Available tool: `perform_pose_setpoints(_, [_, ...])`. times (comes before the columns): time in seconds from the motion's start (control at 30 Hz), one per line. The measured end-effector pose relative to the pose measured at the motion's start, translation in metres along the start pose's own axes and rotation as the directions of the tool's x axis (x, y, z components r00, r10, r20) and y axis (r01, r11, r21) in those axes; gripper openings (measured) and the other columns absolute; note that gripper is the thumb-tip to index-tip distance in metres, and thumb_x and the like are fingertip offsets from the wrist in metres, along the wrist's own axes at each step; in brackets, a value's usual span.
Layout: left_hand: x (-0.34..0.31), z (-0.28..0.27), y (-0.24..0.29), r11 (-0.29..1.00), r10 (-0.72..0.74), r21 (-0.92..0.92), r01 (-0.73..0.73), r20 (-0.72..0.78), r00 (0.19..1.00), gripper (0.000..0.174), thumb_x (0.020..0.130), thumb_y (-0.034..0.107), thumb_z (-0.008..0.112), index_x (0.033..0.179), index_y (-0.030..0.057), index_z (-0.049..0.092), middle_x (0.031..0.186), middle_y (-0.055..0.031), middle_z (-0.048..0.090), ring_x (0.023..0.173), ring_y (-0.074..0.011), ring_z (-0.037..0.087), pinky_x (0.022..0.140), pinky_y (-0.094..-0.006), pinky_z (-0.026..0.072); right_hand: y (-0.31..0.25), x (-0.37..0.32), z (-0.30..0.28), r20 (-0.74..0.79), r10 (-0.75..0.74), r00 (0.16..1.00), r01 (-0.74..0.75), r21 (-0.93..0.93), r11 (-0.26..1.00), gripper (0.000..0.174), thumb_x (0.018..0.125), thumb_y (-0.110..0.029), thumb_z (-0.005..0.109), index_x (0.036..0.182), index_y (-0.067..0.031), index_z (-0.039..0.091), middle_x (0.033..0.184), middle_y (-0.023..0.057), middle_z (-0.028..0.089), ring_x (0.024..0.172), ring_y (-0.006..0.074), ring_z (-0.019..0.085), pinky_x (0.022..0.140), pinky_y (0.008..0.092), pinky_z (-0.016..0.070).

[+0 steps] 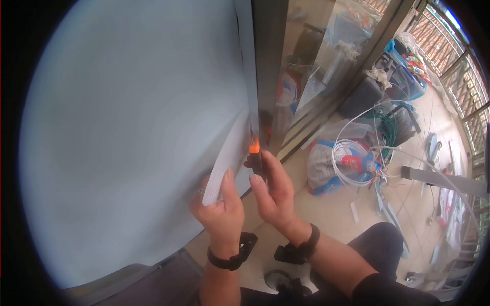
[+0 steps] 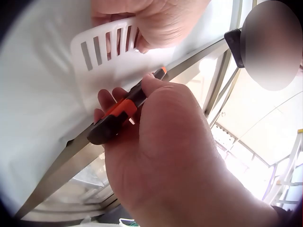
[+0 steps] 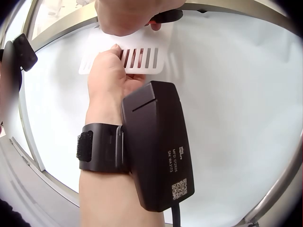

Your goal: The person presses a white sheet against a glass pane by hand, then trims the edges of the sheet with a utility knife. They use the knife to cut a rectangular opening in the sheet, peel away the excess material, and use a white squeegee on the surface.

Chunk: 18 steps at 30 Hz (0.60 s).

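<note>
My left hand (image 1: 220, 206) grips the slotted end of a white plastic scraper (image 1: 220, 171), its thumb lying on the upper face. The scraper's far edge lies against a pale, smooth sheet (image 1: 138, 127) that covers a large panel. Just beside it, my right hand (image 1: 275, 191) holds an orange and black utility knife (image 2: 124, 108) between thumb and fingers. In the head view the knife points up along the sheet's edge, close to the metal frame (image 1: 268, 66). The slots of the scraper (image 2: 102, 49) show plainly in the left wrist view; the knife's blade is hard to make out.
A glass door (image 1: 311, 71) stands right of the frame. On the tiled floor beyond lie a coil of white cable (image 1: 352, 173), a green coil (image 1: 389, 127), a dark case (image 1: 360, 97) and scattered strips. A ladder (image 2: 289, 175) stands in the background.
</note>
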<state>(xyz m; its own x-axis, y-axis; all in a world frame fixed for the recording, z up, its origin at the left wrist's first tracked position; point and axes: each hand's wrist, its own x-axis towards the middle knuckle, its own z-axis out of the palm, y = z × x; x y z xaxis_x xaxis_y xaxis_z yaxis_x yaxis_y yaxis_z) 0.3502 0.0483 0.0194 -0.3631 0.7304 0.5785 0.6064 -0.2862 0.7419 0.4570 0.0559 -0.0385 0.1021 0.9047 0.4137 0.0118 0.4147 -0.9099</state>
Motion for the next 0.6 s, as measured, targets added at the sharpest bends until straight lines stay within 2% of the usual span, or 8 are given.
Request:
perform_pose_setpoints(0.13, [-0.012,0.006,-0.013,1.0,-0.015,-0.024,0.015,-0.004,1.0,0.006,0.091,0.002,0.068,0.092,-0.0039,0.071,0.073,-0.0119,0.069,0.06,-0.0189,0.065,0.058,-0.031,0.0498,0.011,-0.004,-0.002,0.012,0.029,0.999,-0.03,0.036,0.999,0.049,0.093,-0.006,0.065,0.136,0.0081,0.049,0.127,0.0239,0.062,0.114,0.0366,0.064,0.096,0.0386,0.0498])
perform_pose_setpoints(0.23, [-0.022,0.013,-0.025,1.0,-0.008,-0.022,0.008,-0.009,1.0,0.007,0.091,0.002,0.069,0.093,-0.0039,0.071,0.077,-0.013,0.071,0.064,-0.0204,0.067,0.061,-0.0312,0.0514,0.025,-0.018,-0.004,0.043,0.109,0.993,-0.107,-0.037,0.994,0.049,0.093,-0.007,0.065,0.137,0.0083,0.049,0.128,0.0252,0.061,0.116,0.0379,0.063,0.097,0.0396,0.0493])
perform_pose_setpoints(0.3, [-0.028,0.015,-0.032,0.999,-0.03,-0.029,0.03,-0.006,1.0,0.006,0.091,0.002,0.068,0.093,-0.0036,0.071,0.079,-0.0136,0.072,0.066,-0.0224,0.068,0.062,-0.0314,0.052,0.041,-0.028,-0.006,0.072,0.086,0.994,-0.075,-0.14,0.987,0.051,0.096,-0.002,0.059,0.143,0.0077,0.043,0.128,0.0193,0.063,0.119,0.0267,0.063,0.1,0.0366,0.0489])
perform_pose_setpoints(0.6, [-0.038,0.02,-0.041,0.999,-0.046,-0.03,0.046,-0.012,0.999,0.005,0.091,0.0,0.067,0.092,-0.0032,0.07,0.079,-0.0126,0.071,0.067,-0.0241,0.068,0.062,-0.0332,0.0523,0.064,-0.042,-0.011,0.085,0.147,0.986,-0.127,-0.2,0.972,0.049,0.095,-0.002,0.06,0.141,0.0068,0.046,0.129,0.0197,0.062,0.118,0.0281,0.064,0.1,0.0375,0.049])
